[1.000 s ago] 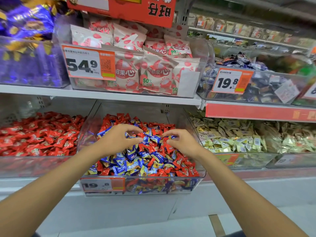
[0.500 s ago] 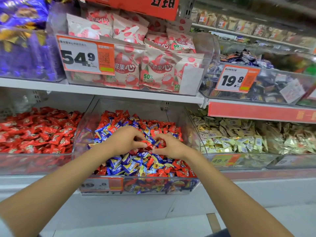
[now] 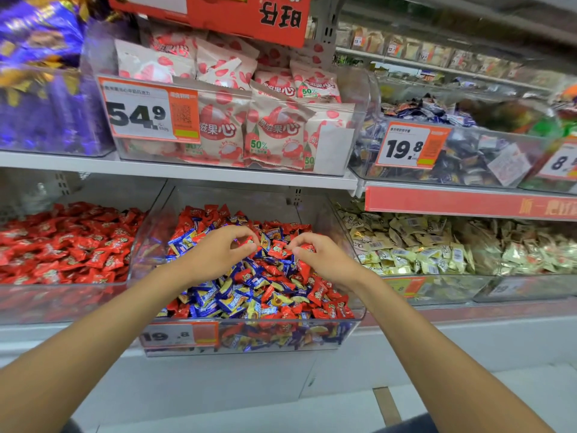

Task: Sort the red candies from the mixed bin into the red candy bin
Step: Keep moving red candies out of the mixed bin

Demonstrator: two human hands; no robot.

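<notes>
Lower shelf, white: three clear bins side by side. Mixed bin at centre, red and blue wrapped candies. Red candy bin at its 9 o'clock. Pale-gold candy bin at its 3 o'clock.

Upper shelf, at 12 o'clock: purple-wrapper bin, pink-and-white bag bin, dark-wrapper bin, left to right.
</notes>
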